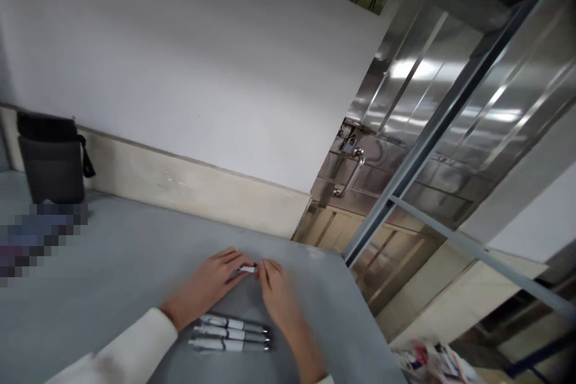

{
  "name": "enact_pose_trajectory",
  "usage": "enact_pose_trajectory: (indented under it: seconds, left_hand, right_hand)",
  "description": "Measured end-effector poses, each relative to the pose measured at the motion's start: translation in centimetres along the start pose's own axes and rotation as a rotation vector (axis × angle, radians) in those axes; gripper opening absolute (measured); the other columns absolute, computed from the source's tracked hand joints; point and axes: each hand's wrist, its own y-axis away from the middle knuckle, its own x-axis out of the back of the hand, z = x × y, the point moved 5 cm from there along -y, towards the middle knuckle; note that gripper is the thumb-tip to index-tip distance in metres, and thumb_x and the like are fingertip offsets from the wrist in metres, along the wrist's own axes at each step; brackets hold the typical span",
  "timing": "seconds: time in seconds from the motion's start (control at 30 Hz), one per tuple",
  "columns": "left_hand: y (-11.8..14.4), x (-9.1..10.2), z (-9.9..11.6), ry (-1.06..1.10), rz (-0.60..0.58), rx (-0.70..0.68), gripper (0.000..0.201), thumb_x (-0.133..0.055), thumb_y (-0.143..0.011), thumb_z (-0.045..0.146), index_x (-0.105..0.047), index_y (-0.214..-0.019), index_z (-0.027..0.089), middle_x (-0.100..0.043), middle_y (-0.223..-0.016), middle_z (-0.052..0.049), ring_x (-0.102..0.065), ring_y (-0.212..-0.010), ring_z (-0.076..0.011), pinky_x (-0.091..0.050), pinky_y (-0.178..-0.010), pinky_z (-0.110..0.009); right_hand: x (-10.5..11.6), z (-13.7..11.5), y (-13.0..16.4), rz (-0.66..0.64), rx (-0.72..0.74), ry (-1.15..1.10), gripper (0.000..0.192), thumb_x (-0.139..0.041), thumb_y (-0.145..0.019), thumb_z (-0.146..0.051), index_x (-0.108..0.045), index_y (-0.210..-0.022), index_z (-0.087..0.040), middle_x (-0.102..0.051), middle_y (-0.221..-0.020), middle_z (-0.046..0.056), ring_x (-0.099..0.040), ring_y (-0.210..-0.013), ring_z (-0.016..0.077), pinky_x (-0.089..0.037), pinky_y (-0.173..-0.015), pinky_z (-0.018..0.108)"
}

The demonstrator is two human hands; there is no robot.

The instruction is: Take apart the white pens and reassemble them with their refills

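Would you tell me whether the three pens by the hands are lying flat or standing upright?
Lying flat: the three pens rest side by side on the grey table.

The left hand (209,285) shows a long white sleeve (130,351) to the wrist; the right hand (279,294) is bare.

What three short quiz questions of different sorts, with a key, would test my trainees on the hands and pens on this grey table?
1. True or false: the left hand and right hand meet at one small white pen.
2. How many pens lie in the row between the forearms?
3. Which stands at the table's far left? A) dark bag B) kettle C) lamp

Key: 1 true; 2 three; 3 A.
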Motion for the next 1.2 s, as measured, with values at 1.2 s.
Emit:
enact_pose_trajectory:
  seconds: [1.2]
  left_hand:
    - [-0.9,1.4,1.6,-0.142,-0.177,0.162,0.030,-0.029,-0.105,0.034,-0.057,-0.103,0.023,-0.066,-0.088,-0.002,-0.064,-0.083,-0.0170,-0.047,-0.077,-0.028]
  right_hand:
    - [1.2,-0.2,-0.1,0.093,0.014,-0.447,0.013,-0.055,-0.093,-0.030,-0.058,-0.102,-0.022,-0.063,-0.102,0.005,-0.061,-0.093,0.0186,-0.049,-0.082,0.031]
